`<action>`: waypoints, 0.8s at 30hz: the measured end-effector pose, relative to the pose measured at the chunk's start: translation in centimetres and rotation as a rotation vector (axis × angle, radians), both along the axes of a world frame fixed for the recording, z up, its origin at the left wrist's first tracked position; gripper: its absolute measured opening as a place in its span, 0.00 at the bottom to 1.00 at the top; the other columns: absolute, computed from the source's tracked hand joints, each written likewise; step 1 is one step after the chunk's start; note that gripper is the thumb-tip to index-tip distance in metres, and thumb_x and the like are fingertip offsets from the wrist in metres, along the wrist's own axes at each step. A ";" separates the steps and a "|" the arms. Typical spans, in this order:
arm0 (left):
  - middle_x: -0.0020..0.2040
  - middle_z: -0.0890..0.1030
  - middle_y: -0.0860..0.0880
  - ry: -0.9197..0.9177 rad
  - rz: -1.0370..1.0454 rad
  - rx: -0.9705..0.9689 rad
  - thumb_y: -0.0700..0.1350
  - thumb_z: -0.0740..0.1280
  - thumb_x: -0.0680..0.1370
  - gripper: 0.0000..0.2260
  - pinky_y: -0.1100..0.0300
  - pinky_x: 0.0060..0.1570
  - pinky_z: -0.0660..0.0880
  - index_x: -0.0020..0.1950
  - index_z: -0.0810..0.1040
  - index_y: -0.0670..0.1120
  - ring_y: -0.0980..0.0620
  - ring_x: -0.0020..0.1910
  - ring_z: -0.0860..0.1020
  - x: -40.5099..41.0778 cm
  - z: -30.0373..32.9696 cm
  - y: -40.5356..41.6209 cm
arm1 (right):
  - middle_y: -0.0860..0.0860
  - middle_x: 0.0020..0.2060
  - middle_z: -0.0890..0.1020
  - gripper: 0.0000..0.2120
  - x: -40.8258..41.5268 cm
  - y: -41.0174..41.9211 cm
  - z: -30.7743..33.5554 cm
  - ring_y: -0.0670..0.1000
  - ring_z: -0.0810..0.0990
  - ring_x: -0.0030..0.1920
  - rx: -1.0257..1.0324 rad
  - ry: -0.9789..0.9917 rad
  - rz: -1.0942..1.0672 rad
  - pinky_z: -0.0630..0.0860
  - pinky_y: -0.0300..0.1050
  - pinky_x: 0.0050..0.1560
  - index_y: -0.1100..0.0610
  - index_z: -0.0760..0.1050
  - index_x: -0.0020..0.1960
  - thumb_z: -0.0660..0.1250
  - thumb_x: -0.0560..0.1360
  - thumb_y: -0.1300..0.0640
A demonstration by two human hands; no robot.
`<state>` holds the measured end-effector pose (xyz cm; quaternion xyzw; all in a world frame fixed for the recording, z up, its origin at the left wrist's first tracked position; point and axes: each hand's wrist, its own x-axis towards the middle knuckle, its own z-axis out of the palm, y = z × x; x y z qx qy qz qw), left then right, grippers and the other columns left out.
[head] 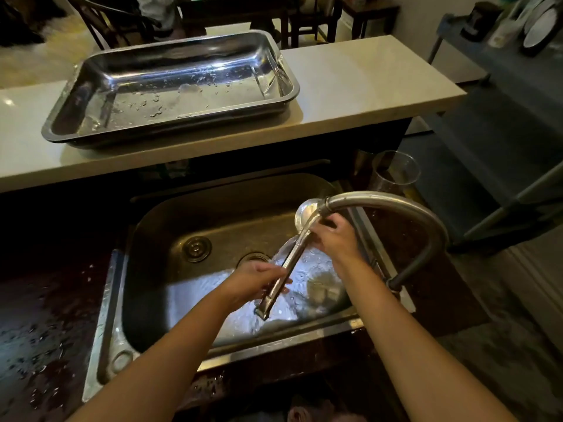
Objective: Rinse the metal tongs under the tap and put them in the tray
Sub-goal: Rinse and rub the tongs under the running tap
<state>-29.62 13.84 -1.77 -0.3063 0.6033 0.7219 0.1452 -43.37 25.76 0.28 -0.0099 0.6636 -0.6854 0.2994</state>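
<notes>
Both hands grip long shiny metal tongs [285, 269] under curved steel tap [380, 202]: left hand [259, 280] fingers clenched near hinge end, right hand [335, 239] fingers at scoop end. Wet rectangular steel tray [274, 103] at 11 o'clock on pale bench [365, 86].

Glossy wet metal tray [275, 100], shiny metal tongs [289, 263], matt pale counter [365, 80]

A home kitchen: a steel sink [152, 239] with curved metal tap [396, 202] near, dark wooden dining chairs [100, 19] far, white plates [539, 22] racked far right.
</notes>
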 end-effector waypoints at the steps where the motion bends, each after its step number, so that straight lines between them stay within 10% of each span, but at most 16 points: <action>1: 0.44 0.86 0.48 0.031 0.029 -0.003 0.44 0.66 0.76 0.08 0.64 0.36 0.78 0.50 0.82 0.43 0.54 0.40 0.84 -0.7 0.5 0.1 | 0.59 0.45 0.81 0.14 0.6 -0.2 -0.2 0.52 0.81 0.40 0.003 -0.015 0.014 0.81 0.41 0.36 0.65 0.72 0.59 0.66 0.73 0.67; 7: 0.34 0.86 0.46 0.057 0.077 0.109 0.38 0.64 0.77 0.07 0.67 0.30 0.78 0.47 0.80 0.36 0.55 0.32 0.84 -2.1 2.2 0.4 | 0.54 0.37 0.79 0.12 1.2 -0.5 -0.2 0.50 0.78 0.35 -0.036 -0.096 -0.004 0.79 0.37 0.30 0.59 0.72 0.54 0.65 0.73 0.69; 16: 0.45 0.87 0.46 -0.095 -0.098 0.248 0.46 0.71 0.71 0.06 0.66 0.40 0.80 0.44 0.84 0.44 0.53 0.45 0.85 3.6 -0.4 -0.4 | 0.65 0.55 0.78 0.17 -1.7 1.8 -0.3 0.58 0.77 0.52 -0.022 -0.137 -0.108 0.73 0.58 0.64 0.67 0.70 0.64 0.63 0.75 0.67; 24: 0.41 0.87 0.47 0.023 0.079 0.110 0.40 0.66 0.76 0.05 0.67 0.36 0.79 0.47 0.81 0.41 0.54 0.41 0.85 1.6 1.3 1.5 | 0.56 0.46 0.79 0.11 -1.1 0.8 0.0 0.53 0.78 0.48 -0.139 -0.220 -0.094 0.74 0.48 0.56 0.62 0.74 0.57 0.59 0.79 0.57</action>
